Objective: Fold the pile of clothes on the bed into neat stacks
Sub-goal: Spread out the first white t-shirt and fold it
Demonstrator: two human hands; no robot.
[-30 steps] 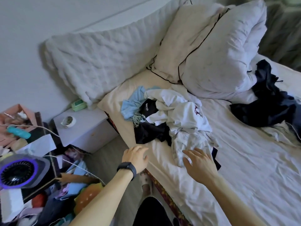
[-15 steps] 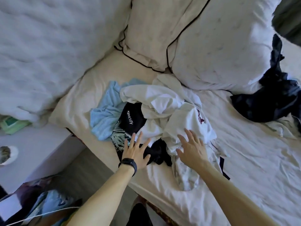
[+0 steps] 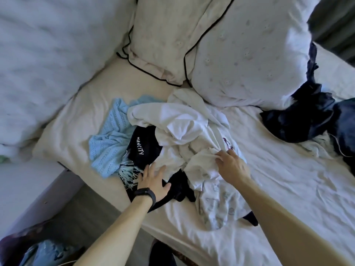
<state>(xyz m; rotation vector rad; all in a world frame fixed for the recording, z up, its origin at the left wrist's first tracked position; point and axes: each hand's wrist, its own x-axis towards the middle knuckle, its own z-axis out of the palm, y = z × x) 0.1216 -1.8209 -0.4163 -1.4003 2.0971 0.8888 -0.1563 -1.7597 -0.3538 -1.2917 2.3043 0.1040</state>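
A jumbled pile of clothes lies on the bed (image 3: 288, 189) near its left edge. On top is a white shirt (image 3: 184, 127) with a dark red emblem. Beside it are a light blue knitted piece (image 3: 109, 143), a black garment (image 3: 144, 148) lettered MANCITY, and a pale printed piece (image 3: 217, 204). My right hand (image 3: 230, 166) pinches a fold of the white shirt with curled fingers. My left hand (image 3: 155, 181), a black band on its wrist, lies flat with spread fingers on the black cloth at the pile's near edge.
Two big white pillows (image 3: 240, 54) lean at the head of the bed just behind the pile. A heap of dark navy clothing (image 3: 307, 116) lies at the right. A quilted white blanket (image 3: 48, 45) fills the upper left. Floor and clutter (image 3: 44, 250) sit lower left.
Both hands moved forward from the bed's edge onto the pile. The right hand's fingers went from straight to pinching the white shirt. The view came closer.
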